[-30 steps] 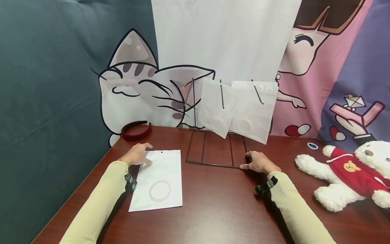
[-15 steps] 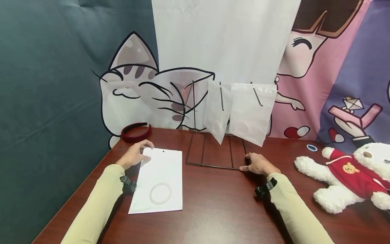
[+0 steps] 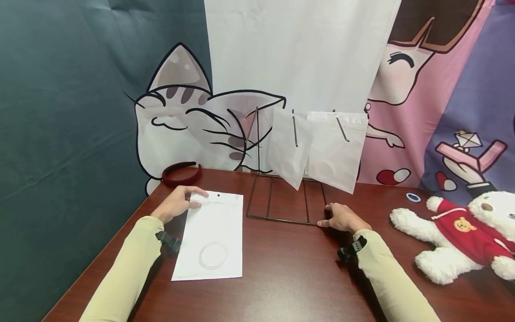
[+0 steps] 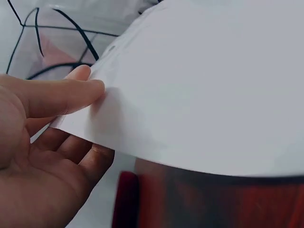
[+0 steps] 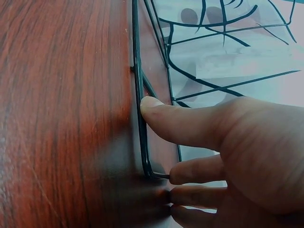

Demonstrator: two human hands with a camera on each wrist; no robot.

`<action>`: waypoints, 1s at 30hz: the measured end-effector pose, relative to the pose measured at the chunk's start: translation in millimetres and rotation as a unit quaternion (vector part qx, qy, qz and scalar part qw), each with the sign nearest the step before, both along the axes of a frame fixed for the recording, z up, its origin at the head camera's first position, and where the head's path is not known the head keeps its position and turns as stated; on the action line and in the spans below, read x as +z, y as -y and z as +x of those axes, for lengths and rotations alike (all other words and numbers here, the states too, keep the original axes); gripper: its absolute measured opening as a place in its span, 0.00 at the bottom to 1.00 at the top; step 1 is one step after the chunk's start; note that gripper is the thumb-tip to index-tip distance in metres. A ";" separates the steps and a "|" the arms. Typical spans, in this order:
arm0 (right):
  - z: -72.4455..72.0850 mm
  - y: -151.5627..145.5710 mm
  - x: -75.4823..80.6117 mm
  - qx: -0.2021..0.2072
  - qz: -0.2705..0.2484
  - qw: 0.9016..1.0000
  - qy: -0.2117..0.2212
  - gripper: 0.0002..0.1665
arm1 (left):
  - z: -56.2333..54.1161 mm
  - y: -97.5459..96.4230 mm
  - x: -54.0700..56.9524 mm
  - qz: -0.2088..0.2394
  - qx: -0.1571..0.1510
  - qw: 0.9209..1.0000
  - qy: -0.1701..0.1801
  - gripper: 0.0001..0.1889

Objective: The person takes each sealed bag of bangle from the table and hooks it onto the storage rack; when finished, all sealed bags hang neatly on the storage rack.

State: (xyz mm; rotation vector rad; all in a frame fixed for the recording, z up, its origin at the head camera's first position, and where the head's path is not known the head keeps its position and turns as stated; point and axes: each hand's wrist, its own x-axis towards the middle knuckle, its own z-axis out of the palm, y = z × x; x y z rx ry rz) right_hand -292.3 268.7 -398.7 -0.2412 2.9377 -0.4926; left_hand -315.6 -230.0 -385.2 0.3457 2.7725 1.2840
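A white zip bag (image 3: 210, 237) with a hang hole near its top and a pale ring showing through lies at left on the table in the head view. My left hand (image 3: 177, 203) pinches its upper left corner; in the left wrist view the thumb (image 4: 71, 97) is on top, the other fingers behind, and the sheet bows. A black wire display rack (image 3: 281, 220) stands at centre, with two similar bags, one (image 3: 290, 147) on the middle hook and another (image 3: 337, 152) on the right. My right hand (image 3: 341, 216) grips the rack's front right corner, thumb (image 5: 156, 107) on the front bar.
A dark red headband (image 3: 182, 180) lies behind my left hand. At right are a small light-blue ring (image 3: 413, 197) and a white teddy bear (image 3: 454, 232) in a red top. Behind the brown table (image 3: 281, 277) hangs a printed cloth (image 3: 249, 49).
My left hand has closed its thumb and fingers on the bag's corner. The hanging bags have swayed on their hooks. My right hand stays at the rack's corner.
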 end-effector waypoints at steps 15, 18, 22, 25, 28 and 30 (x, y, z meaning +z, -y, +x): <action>-1.7 -0.6 1.8 0.003 -0.004 1.000 -0.003 0.44 | 22.1 -32.9 78.0 0.077 -0.022 0.990 -0.114 0.12; -1.0 -0.5 -0.2 0.000 -0.007 1.000 0.000 0.44 | 31.5 -41.1 92.6 0.104 -0.035 0.985 -0.129 0.12; -0.4 -0.9 -2.4 0.000 -0.005 1.000 -0.001 0.43 | 41.6 -53.6 108.6 0.131 -0.046 0.977 -0.160 0.12; 0.4 -1.2 -3.0 0.003 -0.002 1.000 -0.001 0.43 | 45.7 -63.3 117.9 0.150 -0.044 0.970 -0.188 0.11; 1.1 -1.4 -3.2 0.004 -0.001 1.000 -0.002 0.43 | 45.3 -72.5 124.6 0.173 -0.041 0.960 -0.217 0.11; 1.4 -1.4 -3.8 0.005 -0.002 1.000 -0.006 0.43 | 43.4 -77.5 127.3 0.182 -0.036 0.953 -0.238 0.11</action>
